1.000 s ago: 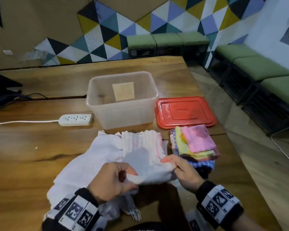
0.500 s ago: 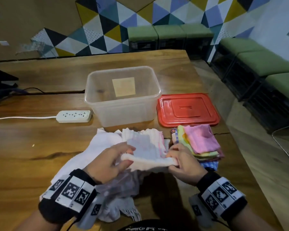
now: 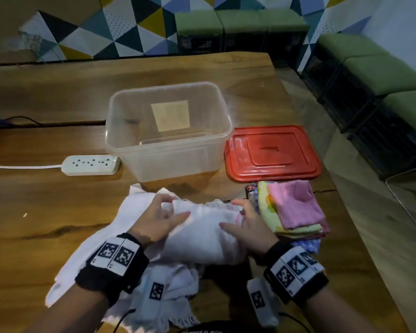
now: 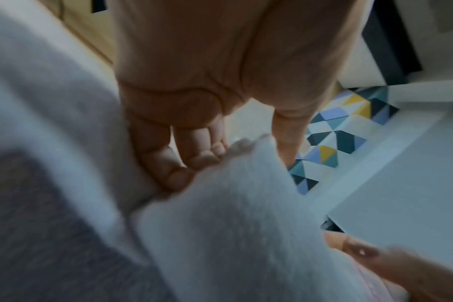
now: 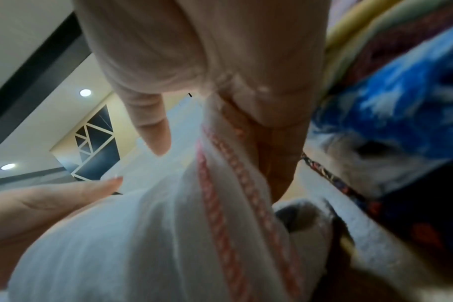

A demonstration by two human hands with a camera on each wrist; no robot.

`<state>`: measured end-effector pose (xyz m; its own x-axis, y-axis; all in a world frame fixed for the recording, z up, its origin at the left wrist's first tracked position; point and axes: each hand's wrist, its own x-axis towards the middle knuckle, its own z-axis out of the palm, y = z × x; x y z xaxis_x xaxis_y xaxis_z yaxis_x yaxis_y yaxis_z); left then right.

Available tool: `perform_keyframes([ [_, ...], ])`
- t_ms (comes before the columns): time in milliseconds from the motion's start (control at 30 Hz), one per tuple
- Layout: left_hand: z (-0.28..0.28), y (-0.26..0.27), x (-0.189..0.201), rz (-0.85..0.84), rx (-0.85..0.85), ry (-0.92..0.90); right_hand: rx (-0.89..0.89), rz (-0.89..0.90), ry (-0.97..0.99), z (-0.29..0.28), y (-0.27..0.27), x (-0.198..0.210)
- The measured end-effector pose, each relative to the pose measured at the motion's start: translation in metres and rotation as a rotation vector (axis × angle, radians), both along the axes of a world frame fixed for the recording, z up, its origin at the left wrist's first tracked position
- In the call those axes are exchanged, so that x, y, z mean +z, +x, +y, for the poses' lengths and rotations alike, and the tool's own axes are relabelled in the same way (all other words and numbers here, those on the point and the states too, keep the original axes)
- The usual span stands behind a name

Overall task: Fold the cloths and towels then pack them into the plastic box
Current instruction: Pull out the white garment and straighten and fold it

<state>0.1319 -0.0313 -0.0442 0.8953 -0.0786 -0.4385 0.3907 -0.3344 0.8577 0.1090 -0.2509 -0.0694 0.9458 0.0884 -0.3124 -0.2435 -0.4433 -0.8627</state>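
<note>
A white towel with a pink-striped edge lies doubled over near the table's front edge, held between both hands. My left hand grips its left end, fingers curled over the far edge and thumb on top. On the other side my right hand pinches the striped hem, thumb lying on the cloth. The clear plastic box stands open just beyond the towel, with only a paper label showing on it. A stack of folded cloths, pink on top, sits right of my right hand.
A red lid lies flat right of the box. A white power strip with its cord sits left of the box. More white cloth spreads under my left forearm. The table's right edge drops to the floor beside green benches.
Both hands carried the towel's near edge forward, away from me, doubling it into a thicker bundle. They now sit closer to the box.
</note>
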Motion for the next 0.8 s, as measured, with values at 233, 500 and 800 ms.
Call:
perform_keyframes([
  [233,0.002,0.002,-0.017,-0.121,0.172,0.187,-0.208,-0.396,-0.171,0.022,0.013,-0.008],
  [500,-0.004,0.001,-0.025,-0.039,-0.024,0.541,0.322,-0.480,-0.709,0.033,-0.016,-0.019],
  [800,-0.015,-0.013,-0.009,-0.351,0.034,0.526,0.385,-0.269,-0.559,0.025,-0.037,-0.015],
])
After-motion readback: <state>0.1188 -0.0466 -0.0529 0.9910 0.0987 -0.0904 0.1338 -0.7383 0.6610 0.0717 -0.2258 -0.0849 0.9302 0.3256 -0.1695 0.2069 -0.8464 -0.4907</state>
